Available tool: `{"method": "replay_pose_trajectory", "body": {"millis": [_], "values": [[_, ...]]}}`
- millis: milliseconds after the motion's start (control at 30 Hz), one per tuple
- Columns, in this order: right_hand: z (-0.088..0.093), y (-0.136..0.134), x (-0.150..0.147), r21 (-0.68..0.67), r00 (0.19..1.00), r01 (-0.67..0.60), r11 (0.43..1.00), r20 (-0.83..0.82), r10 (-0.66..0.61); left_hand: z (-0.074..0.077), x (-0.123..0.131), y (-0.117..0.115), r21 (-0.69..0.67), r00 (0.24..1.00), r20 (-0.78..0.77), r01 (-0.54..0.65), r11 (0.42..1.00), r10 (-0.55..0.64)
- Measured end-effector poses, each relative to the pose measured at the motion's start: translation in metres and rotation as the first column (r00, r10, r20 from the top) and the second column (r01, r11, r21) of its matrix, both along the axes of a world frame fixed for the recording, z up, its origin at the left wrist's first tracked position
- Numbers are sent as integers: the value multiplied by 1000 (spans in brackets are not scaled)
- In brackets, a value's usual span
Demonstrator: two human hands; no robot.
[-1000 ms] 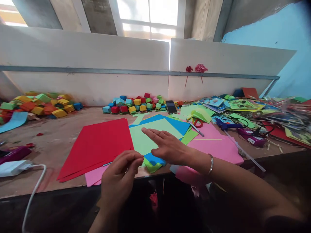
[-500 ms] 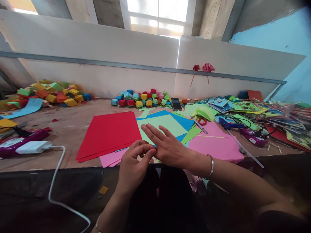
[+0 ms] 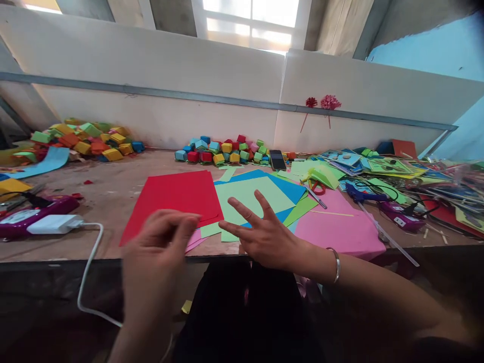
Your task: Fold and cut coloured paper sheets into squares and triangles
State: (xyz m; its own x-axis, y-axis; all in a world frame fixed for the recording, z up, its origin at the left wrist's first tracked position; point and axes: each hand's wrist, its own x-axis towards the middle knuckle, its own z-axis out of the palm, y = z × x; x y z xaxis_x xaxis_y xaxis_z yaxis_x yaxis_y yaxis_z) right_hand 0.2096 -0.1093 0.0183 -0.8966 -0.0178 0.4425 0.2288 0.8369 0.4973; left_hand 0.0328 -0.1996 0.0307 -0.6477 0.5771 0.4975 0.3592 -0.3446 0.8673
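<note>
My right hand (image 3: 264,234) hovers with fingers spread over the near edge of a light green sheet (image 3: 253,194); it holds nothing, and a metal bangle is on its wrist. My left hand (image 3: 159,252) is raised in front of a red sheet (image 3: 177,194). Its fingers look curled toward the thumb but are smeared by motion, and I see nothing in them. The green sheet lies on a blue sheet (image 3: 289,189), with a pink sheet (image 3: 336,229) to the right.
Piles of small coloured paper boxes sit at the back centre (image 3: 223,150) and back left (image 3: 86,137). A phone (image 3: 277,160), scissors (image 3: 315,190), glue guns (image 3: 401,218) and craft clutter lie to the right. A white charger (image 3: 56,224) and its cable lie at the left.
My left hand came away from my right hand and swung left in front of the red sheet. My right hand lifted slightly and spread its fingers. The camera view shifted left.
</note>
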Motion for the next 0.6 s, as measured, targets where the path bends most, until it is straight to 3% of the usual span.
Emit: {"method": "replay_pose_trajectory", "body": {"millis": [67,133,333,400,500,567,600], "values": [[0,-1,-1,-9,1000,-10,1000,-1,10,-7,10,6,-107,982,-96,153,982,-163],[0,-1,-2,-13,1000,-24,1000,7,24,-14,18,14,-177,953,-91,269,947,-288],[-2,2,-2,-37,999,-42,998,27,43,-27,29,28,-226,899,14,430,874,-438],[-3,3,-2,-58,999,-42,997,6,42,-24,28,29,-134,856,188,508,851,-482],[-3,6,0,-77,999,-34,996,-21,32,-7,11,26,122,715,425,562,818,-555],[-4,8,3,-73,999,-26,997,-20,25,6,-13,19,247,685,489,485,839,-540],[-5,10,5,-70,999,-24,997,-25,23,11,-30,14,286,720,494,394,873,-487]]}}
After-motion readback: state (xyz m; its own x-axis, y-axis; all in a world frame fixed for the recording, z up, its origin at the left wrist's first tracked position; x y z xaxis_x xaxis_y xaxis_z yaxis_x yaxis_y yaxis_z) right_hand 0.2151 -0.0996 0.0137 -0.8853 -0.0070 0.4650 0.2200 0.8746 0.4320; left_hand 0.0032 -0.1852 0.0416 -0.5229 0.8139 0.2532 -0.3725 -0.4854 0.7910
